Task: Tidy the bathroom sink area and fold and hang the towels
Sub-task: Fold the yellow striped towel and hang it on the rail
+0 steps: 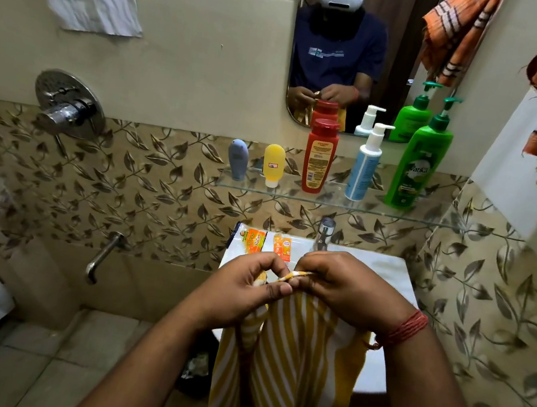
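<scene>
Yellow striped towel point(291, 351): soft, light, limp, hanging over the sink's point(385, 271) front edge. Left hand point(241, 289) and right hand point(348, 290) fingers pinching its top hem; best held by the corners.

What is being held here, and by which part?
The yellow-and-white striped towel. Both the left hand and the right hand pinch its top edge, fingers close together, and the rest hangs down in front of the sink.

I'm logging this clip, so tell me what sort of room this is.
A home bathroom, most likely: a white washbasin with a tap, a wall mirror above a glass shelf of toiletry bottles, and a shower mixer valve on the tiled wall.
</scene>
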The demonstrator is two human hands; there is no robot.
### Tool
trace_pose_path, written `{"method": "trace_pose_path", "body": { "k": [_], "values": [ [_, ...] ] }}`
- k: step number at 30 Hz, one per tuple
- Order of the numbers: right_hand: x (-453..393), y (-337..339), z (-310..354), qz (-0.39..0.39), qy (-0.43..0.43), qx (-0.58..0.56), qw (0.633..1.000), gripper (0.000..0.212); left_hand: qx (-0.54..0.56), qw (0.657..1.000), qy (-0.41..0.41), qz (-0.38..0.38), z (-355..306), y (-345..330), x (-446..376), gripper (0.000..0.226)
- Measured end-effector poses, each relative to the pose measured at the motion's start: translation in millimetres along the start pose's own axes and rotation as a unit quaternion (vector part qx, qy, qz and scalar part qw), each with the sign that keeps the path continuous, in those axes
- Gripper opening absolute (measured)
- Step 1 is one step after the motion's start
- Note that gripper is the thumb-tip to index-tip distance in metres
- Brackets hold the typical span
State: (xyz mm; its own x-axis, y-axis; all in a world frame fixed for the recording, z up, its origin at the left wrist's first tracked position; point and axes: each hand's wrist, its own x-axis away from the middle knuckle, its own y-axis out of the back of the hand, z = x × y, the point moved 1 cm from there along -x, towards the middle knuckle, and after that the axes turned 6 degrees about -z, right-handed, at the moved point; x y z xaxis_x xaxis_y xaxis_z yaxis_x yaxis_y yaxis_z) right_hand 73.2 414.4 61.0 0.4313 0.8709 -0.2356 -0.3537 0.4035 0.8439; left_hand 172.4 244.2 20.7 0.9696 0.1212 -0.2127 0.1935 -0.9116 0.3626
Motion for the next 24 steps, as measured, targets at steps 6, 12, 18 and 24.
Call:
{"method": "trace_pose_path", "body": {
  "k": [6, 12, 18, 24],
  "values": [
    [9, 4, -1, 0.076, -0.079, -0.008, 0.994, 0.029, 0.014, 0.998, 0.023, -0.064, 4, 0, -3, 0.022],
    [23, 8, -20, 0.085, -0.198, -0.002, 0.976, 0.039, 0.087, 0.976, 0.1, -0.17, 5, 10, -3, 0.025],
    [28, 16, -28, -0.014, -0.193, 0.035, 0.98, 0.043, 0.008, 0.967, 0.104, -0.232, 15, 26, -2, 0.028],
    [18, 16, -10, -0.063, -0.136, 0.003, 0.989, 0.038, -0.035, 0.99, 0.068, -0.116, 3, 12, -1, 0.014]
  ]
}}
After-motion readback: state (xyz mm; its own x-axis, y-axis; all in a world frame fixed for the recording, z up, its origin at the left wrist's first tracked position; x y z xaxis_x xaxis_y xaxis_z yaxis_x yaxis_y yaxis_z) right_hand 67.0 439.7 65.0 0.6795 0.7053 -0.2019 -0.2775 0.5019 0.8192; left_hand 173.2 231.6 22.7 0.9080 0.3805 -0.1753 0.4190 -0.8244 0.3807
